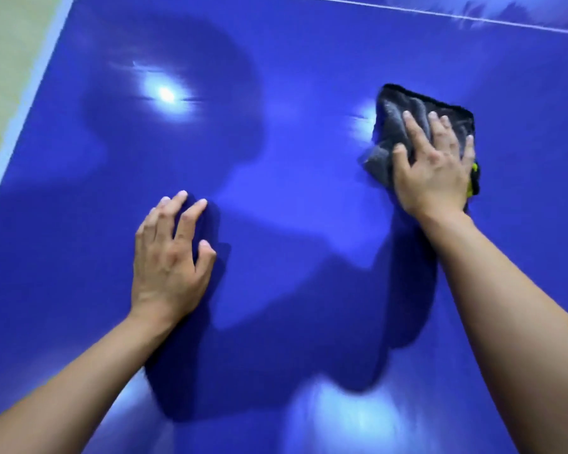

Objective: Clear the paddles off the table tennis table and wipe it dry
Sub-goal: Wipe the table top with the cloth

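While I lean over the blue table (309, 44), my right hand (430, 172) lies at about two o'clock in my view, fingers spread wide and flat on a dark grey cloth (394, 126). I press the cloth onto the tabletop with my palm rather than gripping it. The cloth is crumpled, and its far corner pokes out past my fingertips toward twelve o'clock. A bit of yellow tag (473, 178) shows at its edge by my little finger, toward four o'clock of the hand.

My left hand (168, 257) is at about eight o'clock, well apart from the cloth. Its fingers are loosely bent with the tips on the bare surface, and it holds nothing.

The glossy tabletop fills nearly the whole view. A bright glare spot (164, 93) sits at ten o'clock, beside the shadow of my head. A thin white line (440, 14) crosses the top at one o'clock. The table's white edge stripe (30, 93) runs along the nine-to-eleven side, with pale floor (7, 44) beyond it.
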The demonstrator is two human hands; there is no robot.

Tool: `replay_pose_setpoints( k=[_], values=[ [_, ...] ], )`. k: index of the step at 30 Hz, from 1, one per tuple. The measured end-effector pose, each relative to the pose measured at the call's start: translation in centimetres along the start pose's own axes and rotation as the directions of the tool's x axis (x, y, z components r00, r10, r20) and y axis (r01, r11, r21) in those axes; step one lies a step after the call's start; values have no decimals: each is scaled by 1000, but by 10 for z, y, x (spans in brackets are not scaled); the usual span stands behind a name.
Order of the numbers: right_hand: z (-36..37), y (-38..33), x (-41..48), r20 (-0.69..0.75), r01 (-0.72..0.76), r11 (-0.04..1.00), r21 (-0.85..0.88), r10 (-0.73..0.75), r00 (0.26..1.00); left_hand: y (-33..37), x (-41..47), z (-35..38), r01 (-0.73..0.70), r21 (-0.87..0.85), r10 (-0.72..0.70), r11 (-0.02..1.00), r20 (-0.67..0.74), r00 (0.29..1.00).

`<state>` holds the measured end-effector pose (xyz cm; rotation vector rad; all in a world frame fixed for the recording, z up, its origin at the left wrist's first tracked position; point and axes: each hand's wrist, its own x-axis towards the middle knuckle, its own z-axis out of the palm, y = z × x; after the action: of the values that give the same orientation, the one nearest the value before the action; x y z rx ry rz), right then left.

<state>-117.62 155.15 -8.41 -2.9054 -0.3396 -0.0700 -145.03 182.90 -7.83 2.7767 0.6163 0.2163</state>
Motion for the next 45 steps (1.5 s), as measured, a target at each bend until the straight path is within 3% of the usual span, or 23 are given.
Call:
replay_pose_setpoints(
  k=[5, 13, 24, 28, 32, 41, 45],
  values=[
    [-16, 53, -25, 5, -155, 988, 3, 155, 988, 2, -4, 1, 8, 6, -8, 1000, -6, 1000],
    [-10, 14, -40, 8, -120, 993, 12, 120, 993, -12, -8, -11, -37, -101, 38, 994, 1, 999],
    [48, -267, -96, 42, 232, 971, -61, -230, 972, -139, -102, -62, -37, -5, 37, 999, -4, 999],
    [67, -377, -124, 81, 389, 921, -28, -386, 919, -169, -127, -70, 1, -32, 0, 999, 20, 1000],
    [83, -453, -154, 119, 591, 807, 15, -588, 800, -176, -129, -73, 5, -54, -2, 999, 59, 998],
    [77, -442, -161, 156, 625, 775, 95, -632, 759, -145, -137, -74, 76, -28, -74, 997, 47, 996],
    [62, -380, -165, 147, 607, 788, 107, -616, 774, -79, -174, -56, -116, -79, 121, 990, 56, 991]
  ],
)
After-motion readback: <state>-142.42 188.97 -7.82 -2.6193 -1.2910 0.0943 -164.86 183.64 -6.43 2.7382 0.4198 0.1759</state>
